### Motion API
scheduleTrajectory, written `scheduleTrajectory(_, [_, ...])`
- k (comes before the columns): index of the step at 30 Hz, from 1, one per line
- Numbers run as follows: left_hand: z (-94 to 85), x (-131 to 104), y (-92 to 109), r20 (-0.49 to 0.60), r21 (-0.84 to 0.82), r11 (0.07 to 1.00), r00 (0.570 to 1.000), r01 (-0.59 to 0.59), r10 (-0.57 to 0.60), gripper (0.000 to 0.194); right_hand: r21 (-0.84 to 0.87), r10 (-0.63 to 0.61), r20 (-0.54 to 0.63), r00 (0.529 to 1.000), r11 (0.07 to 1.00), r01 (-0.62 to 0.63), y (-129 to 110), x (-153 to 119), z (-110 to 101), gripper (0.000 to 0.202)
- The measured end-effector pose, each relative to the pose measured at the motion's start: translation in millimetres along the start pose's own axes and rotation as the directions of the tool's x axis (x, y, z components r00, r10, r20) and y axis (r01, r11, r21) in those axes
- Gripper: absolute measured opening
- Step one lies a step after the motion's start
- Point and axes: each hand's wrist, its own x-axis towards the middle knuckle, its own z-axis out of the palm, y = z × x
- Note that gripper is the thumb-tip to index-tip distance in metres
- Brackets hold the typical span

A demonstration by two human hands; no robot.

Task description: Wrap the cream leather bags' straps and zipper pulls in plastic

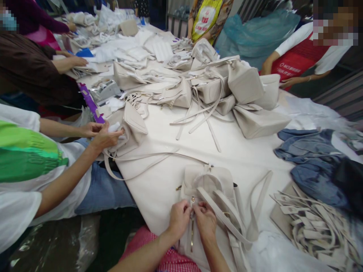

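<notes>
A cream handbag (pixel 207 177) with long straps lies at the near edge of the table, and both my hands are on its front. My left hand (pixel 180 219) pinches near the top of a gold zipper (pixel 192 230). Close beside it, my right hand (pixel 204 221) is closed at the same spot, fingertips almost meeting the left ones. What the fingertips hold is too small to make out. The bag's handle (pixel 227 207) loops over to the right of my right hand, and a loose strap (pixel 256 223) curves beyond it.
Several cream bags (pixel 245 81) are piled mid-table. A co-worker's hands (pixel 106 136) handle another bag (pixel 134 124) at the left. On the right lie a heap of straps (pixel 314 223), blue denim cloth (pixel 312 158) and clear plastic (pixel 280 251). Other people stand around the table.
</notes>
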Motion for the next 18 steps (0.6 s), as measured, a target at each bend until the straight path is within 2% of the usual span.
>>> scheduleTrajectory(4, [0.8, -4, -9, -0.010, 0.152, 0.971, 0.982, -0.184, 0.188, 0.017, 0.014, 0.006, -0.027, 1.000, 1.000, -0.006, -1, 0, 2, 0.034])
scheduleTrajectory(8, [1.1, -4, -8, 0.000, 0.127, 0.972, 0.980, -0.199, 0.201, 0.016, 0.020, 0.011, -0.047, 0.999, 1.000, -0.010, 0, 1, 3, 0.036])
scheduleTrajectory(11, [0.5, 0, -2, 0.027, -0.087, 0.996, 1.000, -0.006, 0.009, 0.015, 0.021, 0.013, -0.046, 0.999, 1.000, -0.012, 2, 2, 4, 0.036])
scheduleTrajectory(14, [0.3, 8, 1, 0.129, -0.253, 0.943, 0.974, 0.215, -0.187, 0.026, 0.020, 0.022, -0.033, 0.999, 1.000, -0.022, 5, 3, 5, 0.036])
scheduleTrajectory(18, [0.6, 19, -1, 0.129, -0.287, 0.902, 0.946, 0.324, -0.299, 0.020, 0.026, 0.032, -0.020, 0.999, 0.999, -0.031, 8, 4, 6, 0.037])
